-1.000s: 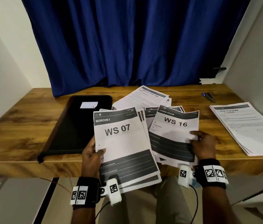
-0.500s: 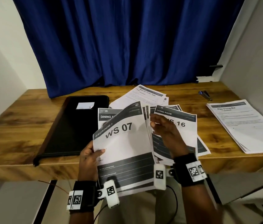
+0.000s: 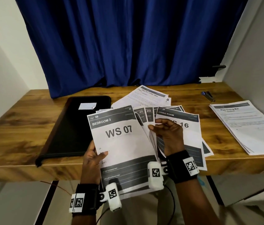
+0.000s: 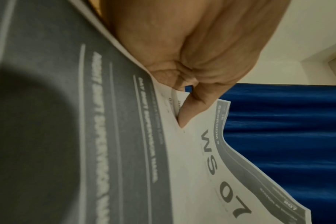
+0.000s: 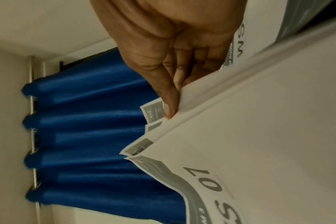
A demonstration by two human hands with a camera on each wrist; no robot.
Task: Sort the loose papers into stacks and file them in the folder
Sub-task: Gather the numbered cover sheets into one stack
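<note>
Black, flat and closed, the one folder (image 3: 73,127) lies on the left part of the wooden bench (image 3: 17,127), with a single small white label (image 3: 87,106) near its far end. Just right of it I see my left hand (image 3: 92,158) gripping the fanned bundle of sheets (image 3: 124,151) by its left edge, thumb curled over the front page marked WS 07, the other fingers hidden behind. I count at least four sheets in that fan by their staggered top corners, though I cannot tell the exact number. My right hand (image 3: 167,135) sits at the bundle's right edge with its fingers bent, pinching one of the back sheets between thumb and fingertips (image 5: 169,109). Beneath that hand the WS 16 page (image 3: 191,127) lies on top of a loose spread on the bench, overhanging the near edge. Farther back rests another pile of text sheets (image 3: 146,98). At the far right I see one neat stack (image 3: 248,127) of printed pages, and beyond it two dark pens (image 3: 208,95) lying together. One blue curtain (image 3: 128,43) hangs behind the bench.
</note>
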